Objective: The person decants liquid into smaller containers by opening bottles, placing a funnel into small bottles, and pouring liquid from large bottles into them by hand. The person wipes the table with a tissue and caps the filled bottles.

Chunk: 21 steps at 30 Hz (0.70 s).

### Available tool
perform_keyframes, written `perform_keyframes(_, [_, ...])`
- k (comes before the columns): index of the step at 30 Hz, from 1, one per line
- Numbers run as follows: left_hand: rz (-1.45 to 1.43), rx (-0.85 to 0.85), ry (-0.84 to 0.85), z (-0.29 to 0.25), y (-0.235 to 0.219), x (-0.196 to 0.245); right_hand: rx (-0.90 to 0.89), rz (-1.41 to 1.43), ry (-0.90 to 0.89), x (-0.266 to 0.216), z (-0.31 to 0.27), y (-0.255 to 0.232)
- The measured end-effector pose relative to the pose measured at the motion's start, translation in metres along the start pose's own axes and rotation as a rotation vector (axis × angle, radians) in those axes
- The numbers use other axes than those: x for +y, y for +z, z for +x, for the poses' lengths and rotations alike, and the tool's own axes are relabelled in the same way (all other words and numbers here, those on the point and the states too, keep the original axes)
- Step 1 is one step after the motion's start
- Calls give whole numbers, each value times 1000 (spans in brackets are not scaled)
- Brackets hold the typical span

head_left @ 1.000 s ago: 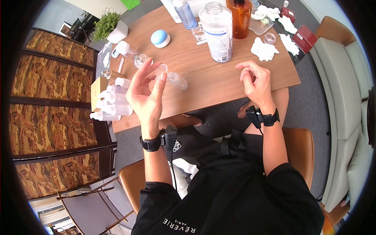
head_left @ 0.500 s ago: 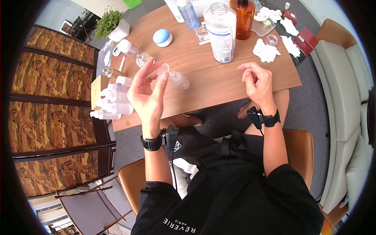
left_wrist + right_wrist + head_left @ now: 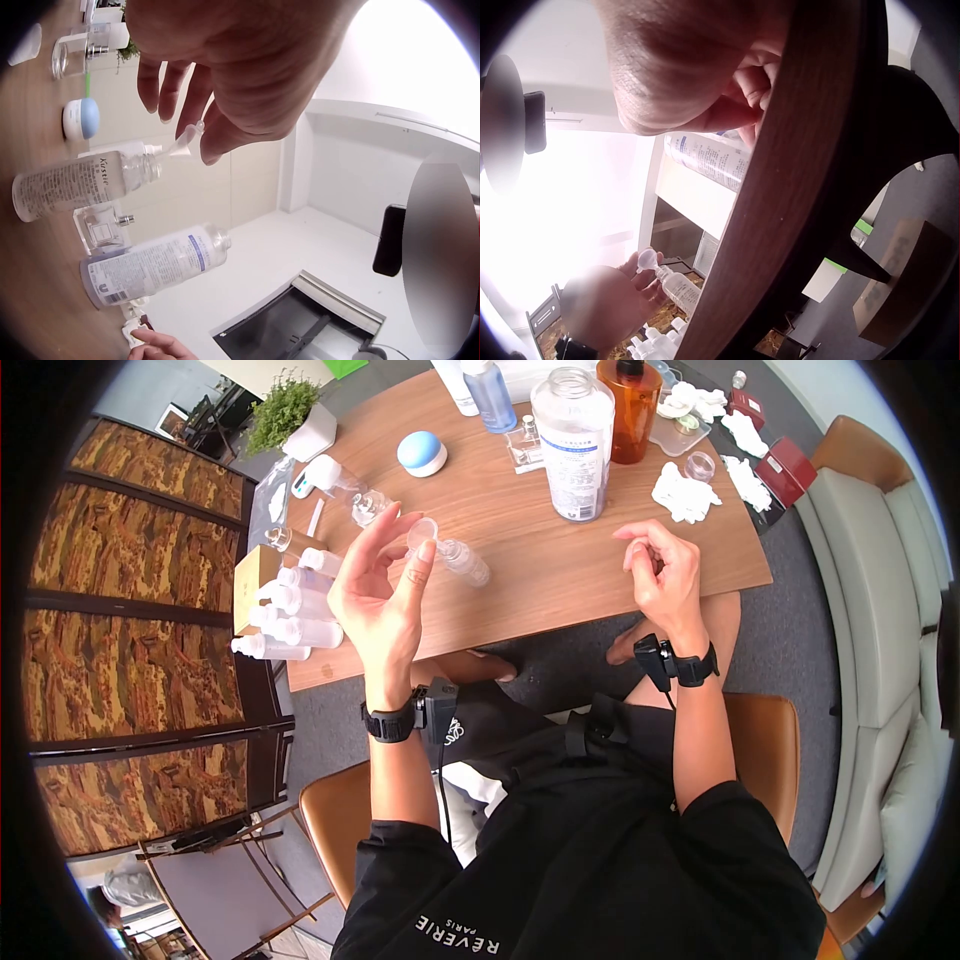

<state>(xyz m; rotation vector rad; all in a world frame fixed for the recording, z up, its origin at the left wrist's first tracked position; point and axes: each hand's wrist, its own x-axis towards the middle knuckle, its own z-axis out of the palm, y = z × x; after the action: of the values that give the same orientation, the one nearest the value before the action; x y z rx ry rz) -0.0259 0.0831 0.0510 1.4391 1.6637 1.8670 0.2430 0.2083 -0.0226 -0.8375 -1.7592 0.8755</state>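
Observation:
My left hand (image 3: 380, 622) pinches a small clear funnel (image 3: 422, 534) between thumb and fingers. The stem of the funnel (image 3: 180, 144) points into the mouth of a clear labelled bottle (image 3: 71, 184), which stands upright on the table. In the right wrist view the funnel (image 3: 648, 260) sits at the neck of that bottle (image 3: 681, 291). My right hand (image 3: 668, 578) is loosely curled and holds nothing visible, near the table's front edge. A large clear bottle without a cap (image 3: 574, 455) stands between the hands, farther back.
White-capped bottles (image 3: 300, 600) lie stacked at the table's left, beside a yellow box (image 3: 254, 588). A blue-lidded jar (image 3: 422, 453), an amber bottle (image 3: 629, 410), crumpled tissues (image 3: 686, 493) and a potted plant (image 3: 284, 415) stand or lie farther back.
The head view has shifted slightly, so the table things appear a little farther right. Both hands keep nearly the same pose. Part of another person now shows at the lower left.

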Motion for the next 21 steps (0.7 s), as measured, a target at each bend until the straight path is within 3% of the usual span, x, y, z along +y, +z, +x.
perform_keyframes(21, [36,7,-3,-1,-6,-4,-6,-13,16,1,0,-1])
